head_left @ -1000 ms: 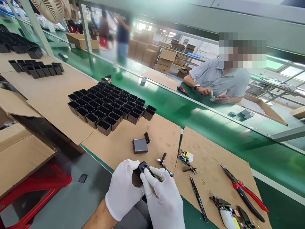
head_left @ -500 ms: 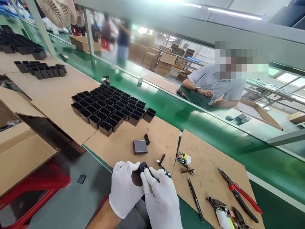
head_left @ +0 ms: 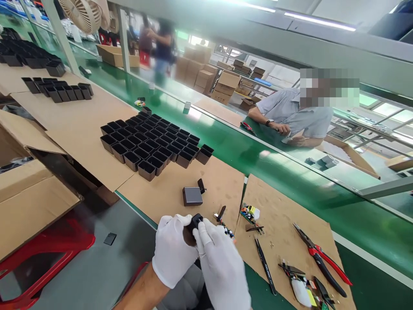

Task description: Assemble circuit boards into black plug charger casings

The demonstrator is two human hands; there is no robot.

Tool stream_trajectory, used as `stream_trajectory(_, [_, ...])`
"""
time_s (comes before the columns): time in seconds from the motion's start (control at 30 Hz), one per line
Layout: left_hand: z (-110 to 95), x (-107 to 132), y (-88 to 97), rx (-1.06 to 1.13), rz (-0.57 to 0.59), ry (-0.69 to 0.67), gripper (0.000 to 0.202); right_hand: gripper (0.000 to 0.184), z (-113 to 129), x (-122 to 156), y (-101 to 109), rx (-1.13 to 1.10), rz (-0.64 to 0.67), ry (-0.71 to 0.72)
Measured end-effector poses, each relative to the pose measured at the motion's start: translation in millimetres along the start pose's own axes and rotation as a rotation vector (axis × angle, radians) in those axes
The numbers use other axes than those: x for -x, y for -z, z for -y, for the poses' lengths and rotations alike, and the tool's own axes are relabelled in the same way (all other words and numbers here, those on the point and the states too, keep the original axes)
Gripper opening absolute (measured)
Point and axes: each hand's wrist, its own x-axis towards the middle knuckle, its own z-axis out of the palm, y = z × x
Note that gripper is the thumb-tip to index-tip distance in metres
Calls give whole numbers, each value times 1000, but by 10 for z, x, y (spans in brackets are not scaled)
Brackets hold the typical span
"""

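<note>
Both my hands wear white gloves and meet at the near edge of the bench. My left hand cups a small black charger housing from the left and below. My right hand pinches the same housing from the right, its fingertips on top. Just beyond lies a grey charger body with a small black part beside it. A block of several empty black housings stands on the cardboard farther left.
Right of my hands lie a small circuit board, black tweezers, red-handled pliers and cutters on cardboard. A green conveyor belt runs behind. A person in a grey shirt sits opposite. A red stool stands below left.
My hands have stayed together on the black housing, shifting slightly as the view drifts. The person opposite has barely moved.
</note>
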Motion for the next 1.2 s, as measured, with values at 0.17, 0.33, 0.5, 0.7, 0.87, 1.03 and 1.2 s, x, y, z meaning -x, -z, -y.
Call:
stream_trajectory(0.17, [27, 18, -25, -34, 15, -8, 10, 33, 49, 67, -196, -142, -69, -84])
stream_trajectory(0.33, [34, 41, -11, -53, 1, -45, 13, 24, 97, -27, -168, -201, -157, -217])
stream_trajectory(0.5, [78, 101, -63, -76, -6, -54, 12, 11, 193, -182, -12, -555, -128, -518])
stream_trajectory(0.7, [72, 81, -49, -81, 16, -86, 11, 6, 246, -226, -35, -583, -148, -586])
stream_trajectory(0.87, [79, 78, -30, -56, 20, -86, 10, 11, 179, -122, -95, -412, -158, -355])
stream_trajectory(1.03, [50, 57, -35, -31, -15, -37, 14, 41, 25, 53, -144, -371, -27, -196])
stream_trajectory(1.2, [-46, -38, 43, 31, -8, 2, 19, 58, -46, 89, -58, -314, -20, -113])
